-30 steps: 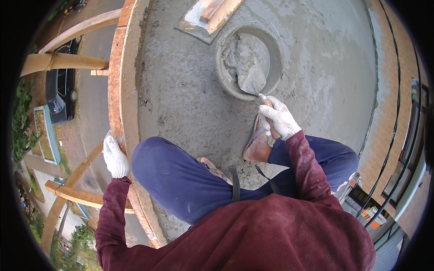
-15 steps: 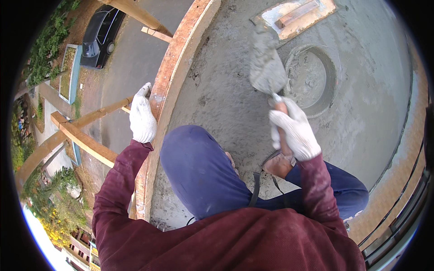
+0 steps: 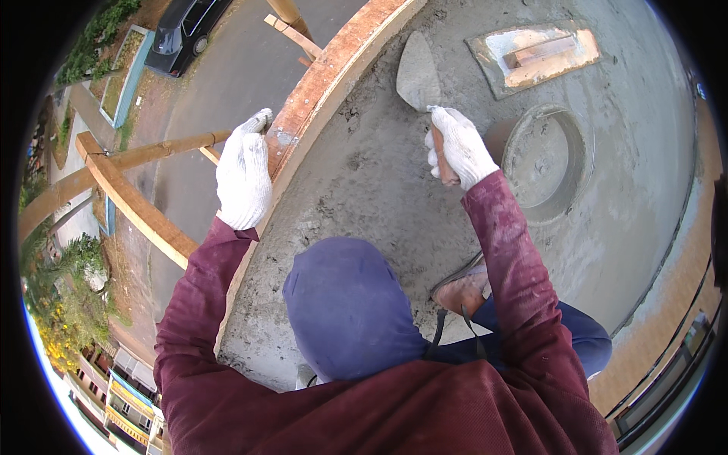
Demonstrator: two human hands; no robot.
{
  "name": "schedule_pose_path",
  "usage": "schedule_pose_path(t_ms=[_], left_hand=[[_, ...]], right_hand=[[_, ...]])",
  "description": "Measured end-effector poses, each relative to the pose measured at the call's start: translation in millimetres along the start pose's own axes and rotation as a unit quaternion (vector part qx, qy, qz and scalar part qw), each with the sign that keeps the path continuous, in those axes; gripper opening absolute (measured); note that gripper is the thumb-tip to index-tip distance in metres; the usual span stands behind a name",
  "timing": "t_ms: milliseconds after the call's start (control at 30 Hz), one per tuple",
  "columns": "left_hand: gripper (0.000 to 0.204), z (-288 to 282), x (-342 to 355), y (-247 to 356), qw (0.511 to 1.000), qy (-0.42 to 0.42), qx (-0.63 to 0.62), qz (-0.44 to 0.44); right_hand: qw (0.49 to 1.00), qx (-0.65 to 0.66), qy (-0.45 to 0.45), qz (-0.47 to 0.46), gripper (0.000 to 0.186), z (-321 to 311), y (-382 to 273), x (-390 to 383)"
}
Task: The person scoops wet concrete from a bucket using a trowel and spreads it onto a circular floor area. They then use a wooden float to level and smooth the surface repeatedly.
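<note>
**Q.** What is held in the right hand [image 3: 462,150]?

**A.** A trowel [image 3: 419,73] is held there. Its wooden handle [image 3: 444,158] is enclosed by the curled, gloved fingers, and its blade, coated in grey, is pointed away from the body.

**Q.** Where is the trowel placed?

**A.** It is seen above or upon the grey cement surface [image 3: 364,171], between the wooden edge board [image 3: 334,64] and the round container [image 3: 574,152]. Whether the surface is touched by the blade cannot be told.

**Q.** How is the left hand [image 3: 244,171] disposed?

**A.** It is set against the outer side of the edge board, in a white glove, with the fingers partly bent. The fingertips are partly hidden, so whether the board is gripped or merely touched cannot be told.

**Q.** What else is shown nearby?

**A.** Grey material is contained in the round container, to the right of the right hand. Beyond it, a float [image 3: 540,51] is laid with its handle uppermost. Outside the board, crossed timbers [image 3: 136,208] and a dark car [image 3: 186,34] are seen.
</note>
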State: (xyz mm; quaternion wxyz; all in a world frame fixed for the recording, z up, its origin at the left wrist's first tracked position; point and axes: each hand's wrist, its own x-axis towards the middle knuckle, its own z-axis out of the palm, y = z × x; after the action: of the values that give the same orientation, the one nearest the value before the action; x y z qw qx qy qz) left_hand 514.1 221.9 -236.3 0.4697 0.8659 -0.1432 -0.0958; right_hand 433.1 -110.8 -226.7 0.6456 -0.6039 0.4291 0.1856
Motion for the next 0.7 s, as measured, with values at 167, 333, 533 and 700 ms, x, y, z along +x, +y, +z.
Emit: schedule_pose_path(t_ms=[167, 333, 533, 700], left_hand=[[0.043, -1.1, -1.6, -3.4, 1.000, 0.001, -0.004, 0.010], [0.043, -2.4, -0.1, 5.9, 1.000, -0.010, 0.012, -0.012], [0.042, 0.2, -0.8, 2.6, 0.999, 0.000, -0.043, -0.012], [0.043, -3.7, 0.0, 4.8, 1.000, -0.011, 0.009, 0.008]], right_hand=[[0.976, -0.207, -0.044, 0.051, 0.038, 33.6, 41.4, -23.5], [0.953, -0.294, -0.023, -0.073, 0.037, 8.5, 83.7, -51.4], [0.975, -0.221, 0.009, -0.025, 0.039, -8.5, 12.0, -26.6], [0.952, -0.294, 0.053, -0.071, 0.036, 28.9, 30.5, -20.5]])
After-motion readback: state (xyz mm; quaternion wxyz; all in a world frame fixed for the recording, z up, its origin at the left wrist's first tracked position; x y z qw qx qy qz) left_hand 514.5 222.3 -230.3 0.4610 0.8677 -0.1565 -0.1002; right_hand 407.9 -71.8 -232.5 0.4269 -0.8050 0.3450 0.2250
